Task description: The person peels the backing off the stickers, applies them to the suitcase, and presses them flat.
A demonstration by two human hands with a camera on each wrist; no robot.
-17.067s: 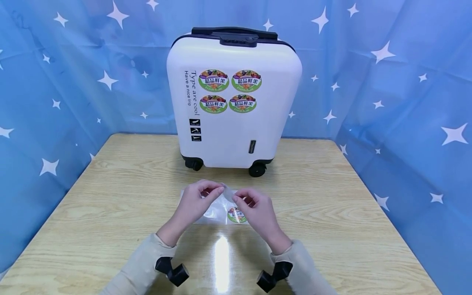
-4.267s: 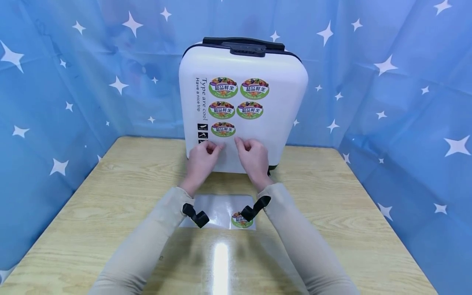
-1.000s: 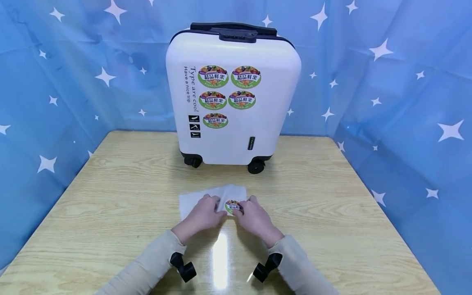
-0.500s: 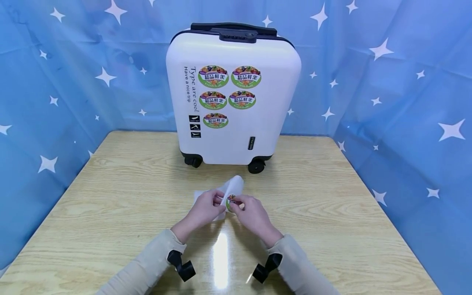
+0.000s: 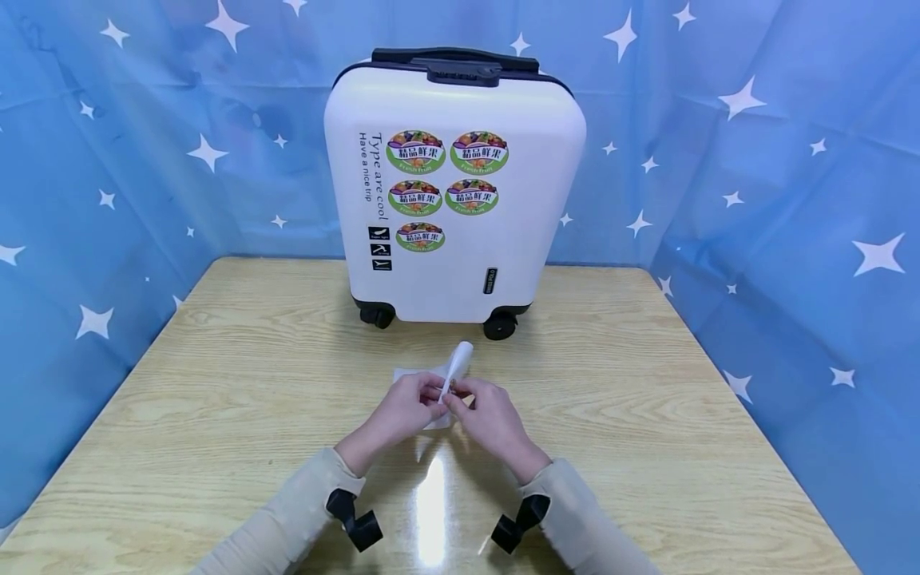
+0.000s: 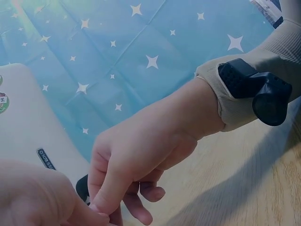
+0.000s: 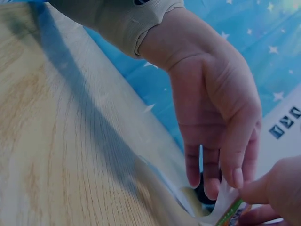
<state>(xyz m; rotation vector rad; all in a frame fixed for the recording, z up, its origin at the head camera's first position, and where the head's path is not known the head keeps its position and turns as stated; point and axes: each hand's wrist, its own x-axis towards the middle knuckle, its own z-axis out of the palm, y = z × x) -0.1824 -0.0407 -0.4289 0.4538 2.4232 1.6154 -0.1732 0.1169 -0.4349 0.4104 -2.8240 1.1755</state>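
Above the table, in front of the suitcase, my left hand (image 5: 406, 406) pinches a white sticker sheet (image 5: 460, 359), which is bent up into a curl. Close against it, my right hand (image 5: 494, 417) pinches the sheet's near edge between thumb and fingers. The two sets of fingertips almost meet. An oval fruit sticker (image 7: 230, 214) shows only as a green-edged strip between the hands in the right wrist view; whether its edge has lifted off the backing cannot be seen. The white suitcase (image 5: 535, 176) stands upright behind, bearing several fruit stickers (image 5: 420, 237) of the same kind.
The wooden table (image 5: 237, 383) stretches to both sides of the hands. A blue star-patterned curtain (image 5: 776, 160) surrounds it at the back and sides. Black straps with small cameras (image 5: 362, 529) sit on both sleeves.
Earlier a fifth sticker went onto the suitcase's lower left. Since then the hands returned to the sheet, lifted it and folded it upright, so the sticker's face has turned from head view.
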